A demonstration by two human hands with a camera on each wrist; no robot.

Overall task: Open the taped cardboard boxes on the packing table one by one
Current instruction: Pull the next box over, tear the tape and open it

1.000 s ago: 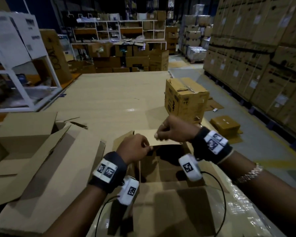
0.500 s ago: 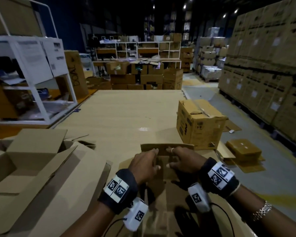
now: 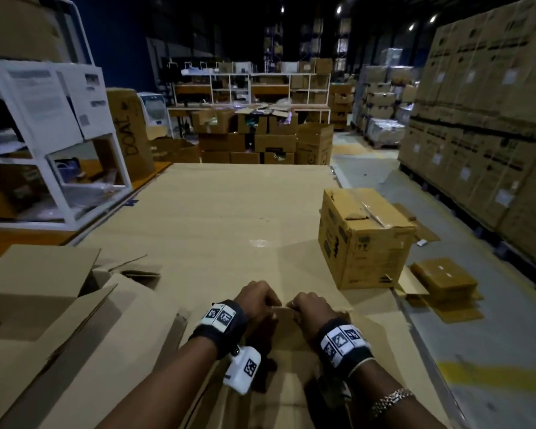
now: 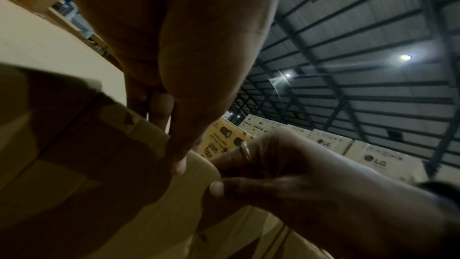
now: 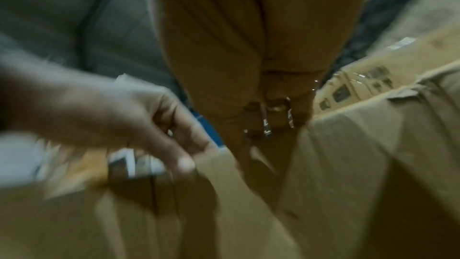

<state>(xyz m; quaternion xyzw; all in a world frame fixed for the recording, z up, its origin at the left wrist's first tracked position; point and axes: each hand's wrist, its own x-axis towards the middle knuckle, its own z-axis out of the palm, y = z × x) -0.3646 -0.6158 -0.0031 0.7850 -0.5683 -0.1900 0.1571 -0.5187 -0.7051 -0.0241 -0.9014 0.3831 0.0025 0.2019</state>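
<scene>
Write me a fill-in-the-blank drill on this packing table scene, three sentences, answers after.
1. Both hands, left hand and right hand, grip the same cardboard ____.
2. The closed cardboard box stands on the packing table to the ____ of the hands.
3. A ____ sits on a finger of the right hand.

Missing words: flap; right; ring

Both forearms reach forward side by side over the near box flap (image 3: 283, 317), left hand (image 3: 256, 300) and right hand (image 3: 311, 306) knuckles-up and almost touching, fingers curled over the flap's far edge, thumbs pinching underneath.
</scene>
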